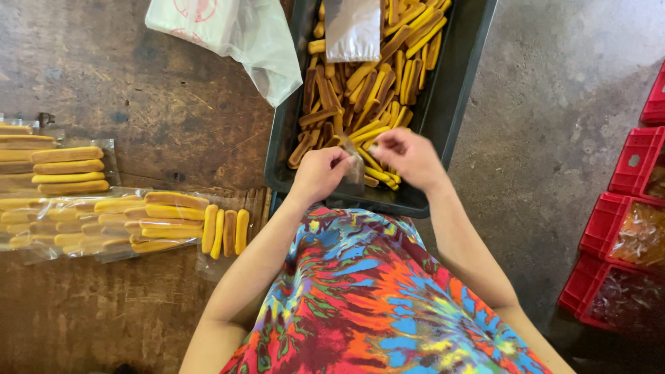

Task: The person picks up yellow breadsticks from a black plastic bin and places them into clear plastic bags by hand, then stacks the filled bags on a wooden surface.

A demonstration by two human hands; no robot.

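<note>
Here, above the black tray's (443, 118) near rim, the left hand (320, 173) pinches a clear bag (355, 168); the right hand (409, 156) grasps its other edge, best held wide for the biscuit sticks (374, 90).

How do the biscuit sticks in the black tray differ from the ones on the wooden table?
The sticks in the black tray lie loose, piled every which way; those on the table sit in neat side-by-side rows, mostly sealed in clear bags. The tray pile mixes yellow and dark brown; the table ones are mostly yellow. Both hands, left and right, work at the tray. Both are similar finger-shaped sticks.
</note>
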